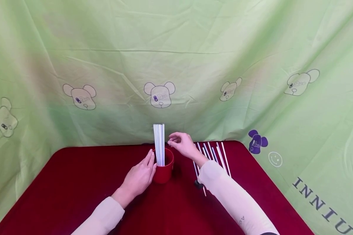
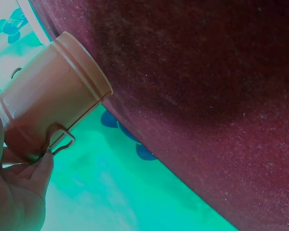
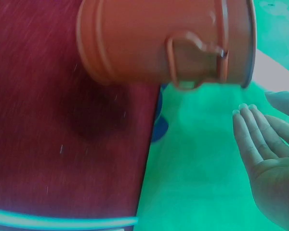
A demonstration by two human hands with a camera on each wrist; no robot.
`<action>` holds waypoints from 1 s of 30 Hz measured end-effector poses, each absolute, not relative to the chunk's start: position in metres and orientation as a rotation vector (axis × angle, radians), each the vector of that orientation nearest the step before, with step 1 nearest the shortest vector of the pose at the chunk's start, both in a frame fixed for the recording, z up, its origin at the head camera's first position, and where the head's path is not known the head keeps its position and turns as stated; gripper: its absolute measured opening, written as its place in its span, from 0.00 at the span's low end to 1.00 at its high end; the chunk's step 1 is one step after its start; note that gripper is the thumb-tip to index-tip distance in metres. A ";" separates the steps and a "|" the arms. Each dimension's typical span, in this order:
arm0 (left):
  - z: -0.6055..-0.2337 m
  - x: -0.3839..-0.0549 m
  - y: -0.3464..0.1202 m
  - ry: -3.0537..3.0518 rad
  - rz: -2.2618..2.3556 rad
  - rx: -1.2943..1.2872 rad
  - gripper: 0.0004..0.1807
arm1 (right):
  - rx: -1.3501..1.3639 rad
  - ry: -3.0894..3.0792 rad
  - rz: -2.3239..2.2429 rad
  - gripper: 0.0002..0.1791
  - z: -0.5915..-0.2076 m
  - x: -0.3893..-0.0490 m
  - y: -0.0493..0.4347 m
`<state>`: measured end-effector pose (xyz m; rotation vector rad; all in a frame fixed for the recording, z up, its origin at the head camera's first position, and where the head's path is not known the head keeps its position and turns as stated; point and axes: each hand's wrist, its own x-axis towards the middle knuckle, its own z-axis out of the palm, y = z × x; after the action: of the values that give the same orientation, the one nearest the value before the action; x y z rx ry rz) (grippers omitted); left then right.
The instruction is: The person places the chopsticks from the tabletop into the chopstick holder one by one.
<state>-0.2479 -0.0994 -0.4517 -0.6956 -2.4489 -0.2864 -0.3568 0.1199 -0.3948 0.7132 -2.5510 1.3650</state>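
A small red bucket (image 1: pixel 163 174) with wire handles stands on the table, and a bundle of long thin white and pale-blue sticks (image 1: pixel 159 143) rises from it. My left hand (image 1: pixel 139 174) rests against the bucket's left side with fairly straight fingers. In the left wrist view its fingertips lie by the rim and one handle (image 2: pixel 62 140). Just right of the bundle, my right hand (image 1: pixel 182 143) hovers with thumb and fingers apart, holding nothing. In the right wrist view its fingers (image 3: pixel 253 137) extend near the bucket's rim.
More loose sticks (image 1: pixel 220 156) lie side by side to the right, partly hidden by the right forearm. A small black item (image 1: pixel 198 184) shows by the right sleeve. The dark red tabletop (image 1: pixel 76 176) meets a green curtain (image 1: pixel 194 65) with printed bears.
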 end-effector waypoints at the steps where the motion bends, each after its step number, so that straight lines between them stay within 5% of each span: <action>1: -0.452 -0.248 -0.099 -2.446 -0.287 -0.694 0.27 | 0.715 -2.564 1.341 0.15 -0.394 -0.358 0.124; 14: -0.453 -0.249 -0.100 -2.429 -0.287 -0.694 0.27 | 0.748 -2.707 0.793 0.21 -0.392 -0.380 0.214; 30: -0.453 -0.248 -0.099 -2.445 -0.299 -0.696 0.27 | 0.317 -2.917 0.305 0.25 -0.431 -0.392 0.319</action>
<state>-0.2479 -0.0993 -0.4527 -0.6962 -2.4450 -0.2990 -0.3918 0.3189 -0.4306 0.3167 -2.9167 0.3047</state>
